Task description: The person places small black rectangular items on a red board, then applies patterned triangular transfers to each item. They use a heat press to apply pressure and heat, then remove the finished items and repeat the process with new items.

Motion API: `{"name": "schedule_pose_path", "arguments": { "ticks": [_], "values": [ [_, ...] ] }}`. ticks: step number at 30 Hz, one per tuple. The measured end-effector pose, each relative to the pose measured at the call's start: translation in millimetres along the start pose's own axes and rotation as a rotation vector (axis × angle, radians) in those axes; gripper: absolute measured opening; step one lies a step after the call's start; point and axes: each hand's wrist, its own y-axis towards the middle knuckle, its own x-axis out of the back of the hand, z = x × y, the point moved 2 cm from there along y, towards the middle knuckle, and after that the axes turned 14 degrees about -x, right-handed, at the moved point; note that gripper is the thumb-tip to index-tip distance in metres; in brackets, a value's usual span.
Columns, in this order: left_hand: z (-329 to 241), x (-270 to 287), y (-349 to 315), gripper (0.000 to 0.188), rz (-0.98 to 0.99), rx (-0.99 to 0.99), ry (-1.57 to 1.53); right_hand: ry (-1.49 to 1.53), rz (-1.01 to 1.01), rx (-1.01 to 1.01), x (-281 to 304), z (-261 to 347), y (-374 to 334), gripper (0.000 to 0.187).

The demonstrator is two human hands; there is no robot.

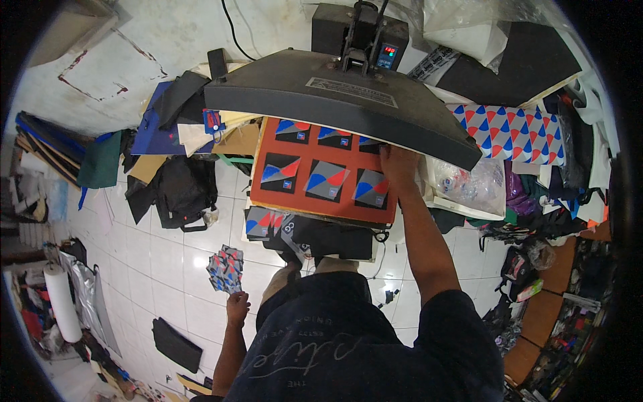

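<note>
My left hand (238, 309) is closed on a fanned bunch of patterned cut pieces (226, 269) in grey, red, blue and black, held out over the floor at the left. My right hand (398, 165) reaches in under the raised upper plate (328, 87) of a heat press, beside a dark square piece (370, 145) in the back right corner; the plate's edge hides most of its fingers. On the press's orange-red lower bed (299, 212), several black squares with grey, red and blue prints lie in two rows. One front square (326, 179) is in the middle.
A control box (387, 55) with a lit display stands behind the press. More printed pieces (258, 223) and black cloth (331, 236) lie below the bed's front edge. A patterned sheet (509, 134) and a plastic bag (469, 184) are at the right. A black backpack (185, 192) sits on the left floor.
</note>
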Motion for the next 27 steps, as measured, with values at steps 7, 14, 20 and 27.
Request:
{"name": "schedule_pose_path", "arguments": {
  "ticks": [7,14,20,27],
  "values": [
    [0,-2,-2,0.031,-0.011,0.027,0.009,0.089,-0.049,-0.091,34,-16,-3,0.03],
    [-7,0,-3,0.028,0.014,-0.005,0.009,-0.045,0.054,0.013,32,-13,-37,0.034],
    [-21,1,5,0.024,0.005,-0.034,0.05,-0.084,0.023,0.04,28,-8,-36,0.036],
    [-21,-4,9,0.025,0.009,-0.036,0.059,-0.153,0.084,0.111,29,-5,-25,0.031]
  ]
}}
